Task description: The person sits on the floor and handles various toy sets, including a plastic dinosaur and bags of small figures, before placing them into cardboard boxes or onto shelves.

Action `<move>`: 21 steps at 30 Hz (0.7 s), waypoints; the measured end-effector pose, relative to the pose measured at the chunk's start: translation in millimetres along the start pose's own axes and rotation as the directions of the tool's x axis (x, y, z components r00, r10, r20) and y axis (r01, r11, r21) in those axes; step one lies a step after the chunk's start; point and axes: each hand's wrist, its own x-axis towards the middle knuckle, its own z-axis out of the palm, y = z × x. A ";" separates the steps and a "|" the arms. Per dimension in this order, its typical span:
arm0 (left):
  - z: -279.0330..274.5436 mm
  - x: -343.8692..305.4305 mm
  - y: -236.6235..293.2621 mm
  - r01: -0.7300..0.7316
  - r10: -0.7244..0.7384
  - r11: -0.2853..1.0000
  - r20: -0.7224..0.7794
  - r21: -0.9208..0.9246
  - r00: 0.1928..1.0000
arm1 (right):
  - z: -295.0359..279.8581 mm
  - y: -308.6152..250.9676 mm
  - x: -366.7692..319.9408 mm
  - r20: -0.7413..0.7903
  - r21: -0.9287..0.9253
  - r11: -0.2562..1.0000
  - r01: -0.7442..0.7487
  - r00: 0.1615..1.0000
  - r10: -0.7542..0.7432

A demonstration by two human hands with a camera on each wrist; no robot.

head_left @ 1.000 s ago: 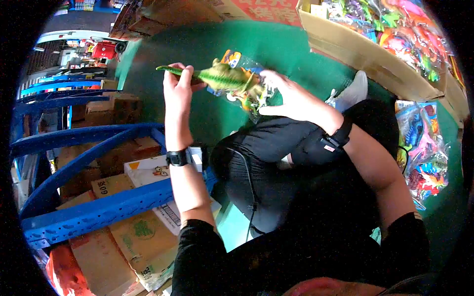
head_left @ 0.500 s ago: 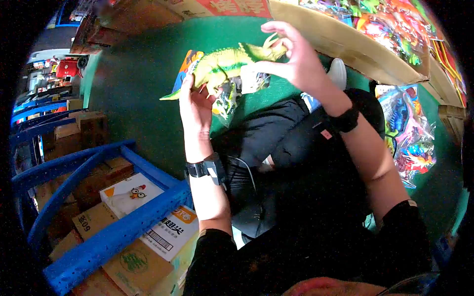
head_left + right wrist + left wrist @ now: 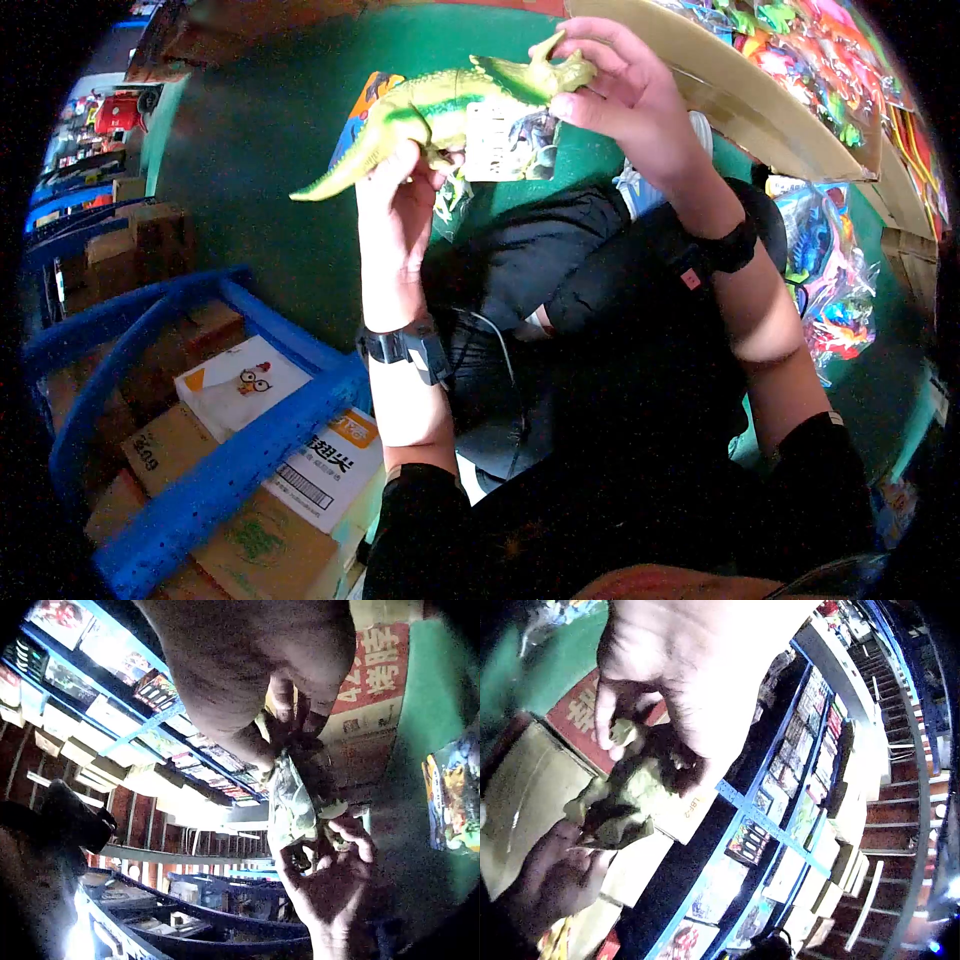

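A yellow-green toy dinosaur [image 3: 430, 105] with horns and a neck frill is held up over the green floor, head to the right and tail to the left. My left hand [image 3: 400, 205] grips it from below near the hind legs. At the head, my right hand [image 3: 635, 105] pinches the horned face between thumb and fingers. A printed card tag [image 3: 512, 143] hangs at the toy's belly. In the right wrist view, the toy [image 3: 292, 810] spans between both hands. Behind it on the floor, a packaged toy with an orange and blue card [image 3: 365, 105] is partly hidden.
An open cardboard box [image 3: 720, 90] full of bagged colourful toys stands at the upper right. More bagged toys [image 3: 830, 270] lie on the floor beside my leg. A blue metal frame [image 3: 230, 450] and cartons [image 3: 265, 530] are at the lower left.
The toy has turned from its back facing up to its side facing me, and has risen. My right hand has moved up and now pinches the head; my left hand has shifted to the hind legs.
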 end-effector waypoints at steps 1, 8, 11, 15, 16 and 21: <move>0.7 1.4 0.2 -0.008 0.010 0.999 0.053 -0.041 0.999 | 15.1 -4.9 -4.7 -0.065 0.041 0.997 0.062 0.996 -0.059; 11.0 3.5 -3.0 -0.086 0.085 0.996 -0.019 -0.013 0.996 | 26.8 14.5 0.9 -0.181 -0.152 0.979 -0.133 0.978 0.105; 10.2 3.6 -2.3 -0.122 0.121 0.989 -0.017 -0.078 0.992 | 36.2 9.9 -0.8 -0.123 -0.196 0.970 -0.143 0.985 0.120; -3.0 2.8 -4.6 -0.114 0.138 0.966 0.086 -0.233 0.987 | 37.4 9.3 -4.7 -0.068 -0.233 0.967 -0.106 0.993 0.092; -2.5 2.3 -4.1 -0.108 0.140 0.961 0.111 -0.256 0.984 | 37.1 9.4 -5.2 -0.057 -0.224 0.971 -0.086 0.996 0.075; 5.7 -0.6 -3.2 -0.133 0.150 0.960 0.050 -0.244 0.987 | 40.8 10.9 -6.3 -0.053 -0.279 0.958 0.062 0.995 -0.080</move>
